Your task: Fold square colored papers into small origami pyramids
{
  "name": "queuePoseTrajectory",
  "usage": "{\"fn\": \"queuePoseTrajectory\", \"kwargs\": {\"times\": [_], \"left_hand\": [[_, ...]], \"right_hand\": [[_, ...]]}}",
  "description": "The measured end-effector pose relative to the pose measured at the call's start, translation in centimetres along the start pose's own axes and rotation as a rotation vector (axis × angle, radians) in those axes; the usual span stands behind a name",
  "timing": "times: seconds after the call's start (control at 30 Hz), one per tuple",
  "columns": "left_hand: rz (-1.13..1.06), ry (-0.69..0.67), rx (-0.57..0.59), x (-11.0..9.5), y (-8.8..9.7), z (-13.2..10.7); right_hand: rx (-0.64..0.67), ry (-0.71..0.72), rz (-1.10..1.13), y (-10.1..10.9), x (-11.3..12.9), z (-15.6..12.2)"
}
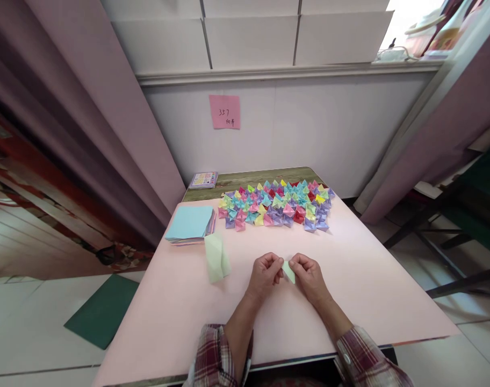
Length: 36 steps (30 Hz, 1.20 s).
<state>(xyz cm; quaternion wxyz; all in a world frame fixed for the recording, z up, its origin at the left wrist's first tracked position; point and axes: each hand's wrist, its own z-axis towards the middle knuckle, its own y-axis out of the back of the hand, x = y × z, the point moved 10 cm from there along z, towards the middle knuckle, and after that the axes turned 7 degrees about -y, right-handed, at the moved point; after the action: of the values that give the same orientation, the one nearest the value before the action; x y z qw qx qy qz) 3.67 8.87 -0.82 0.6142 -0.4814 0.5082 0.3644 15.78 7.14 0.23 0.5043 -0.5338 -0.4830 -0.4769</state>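
Note:
Between my two hands is a small piece of folded pale green paper (288,272), held just above the pink table cover. My left hand (266,275) pinches its left edge with thumb and fingers closed. On the other side, my right hand (308,274) grips the upper right part of the same paper. To the left lies a creased pale green sheet (216,258), partly unfolded and standing up off the surface. The fingertips hide some of the folded paper's edges.
Many small folded paper pieces (275,204) in several colours crowd the back of the table (361,290). A stack of square paper (189,223), light blue on top, lies at the left. Behind it is a printed packet (203,180). A pink note (224,112) hangs on the wall.

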Motion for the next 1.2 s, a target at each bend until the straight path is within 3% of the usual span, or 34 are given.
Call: {"fn": "queuePoseTrajectory", "kwargs": {"times": [0.1, 0.27, 0.43, 0.57, 0.77, 1.2], "left_hand": [[0.003, -0.012, 0.003, -0.2, -0.3, 0.0], [0.144, -0.042, 0.182, -0.7, -2.0, -0.5], [0.187, -0.108, 0.207, -1.1, -1.9, -0.7], [0.242, -0.138, 0.163, -1.3, -1.8, -0.6], [0.136, -0.183, -0.092, -1.9, 0.6, -0.1], [0.025, -0.136, -0.125, -1.2, 1.3, 0.3]], "right_hand": [[-0.046, -0.024, 0.032, 0.5, -0.4, 0.1], [-0.059, -0.079, 0.159, 0.5, -1.2, 0.2], [-0.042, -0.076, 0.196, 0.3, -1.2, 0.3], [-0.085, -0.070, 0.221, 0.8, -1.2, 0.4], [-0.180, -0.069, 0.223, 1.7, -1.8, 0.3], [-0.162, -0.050, 0.116, 1.1, -1.2, 0.2]]}}
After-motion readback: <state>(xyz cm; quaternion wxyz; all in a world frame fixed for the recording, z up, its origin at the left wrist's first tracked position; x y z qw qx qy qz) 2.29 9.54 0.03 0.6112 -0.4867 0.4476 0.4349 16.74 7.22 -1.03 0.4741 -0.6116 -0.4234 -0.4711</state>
